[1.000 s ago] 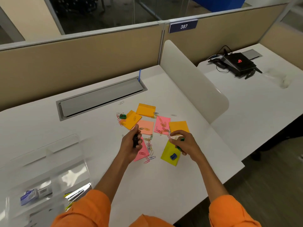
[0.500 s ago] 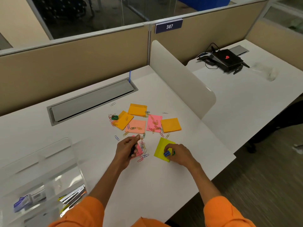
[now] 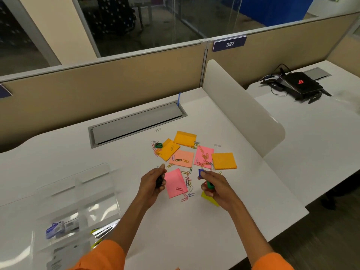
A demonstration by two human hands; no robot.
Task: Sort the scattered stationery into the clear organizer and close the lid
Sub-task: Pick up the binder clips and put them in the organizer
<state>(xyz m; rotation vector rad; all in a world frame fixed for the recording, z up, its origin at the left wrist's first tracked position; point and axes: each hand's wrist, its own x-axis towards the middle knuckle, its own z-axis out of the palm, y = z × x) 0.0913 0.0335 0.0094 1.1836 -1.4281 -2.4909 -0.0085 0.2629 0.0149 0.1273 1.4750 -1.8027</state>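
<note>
My left hand (image 3: 153, 184) grips a small black binder clip (image 3: 159, 182) just left of a pink sticky note (image 3: 176, 183). My right hand (image 3: 216, 185) pinches a blue binder clip (image 3: 200, 172) at its fingertips, with green and red clips (image 3: 208, 186) held in the palm, above a yellow sticky note (image 3: 208, 198). Orange, peach and pink sticky notes (image 3: 184, 157) lie beyond, strewn with several coloured paper clips (image 3: 188, 181). A green binder clip (image 3: 158, 145) sits at the pile's left edge. The clear organizer (image 3: 78, 207) stands open at the near left.
A grey cable hatch (image 3: 136, 123) is set into the white desk (image 3: 58, 156). A white curved divider (image 3: 239, 106) separates the neighbouring desk, where a black device (image 3: 300, 86) with cables lies. The organizer holds a staple box (image 3: 55, 228) and pens.
My right hand lifted the blue clip off the yellow note and rose slightly. My left hand kept its black clip and drew back left, uncovering the pink note.
</note>
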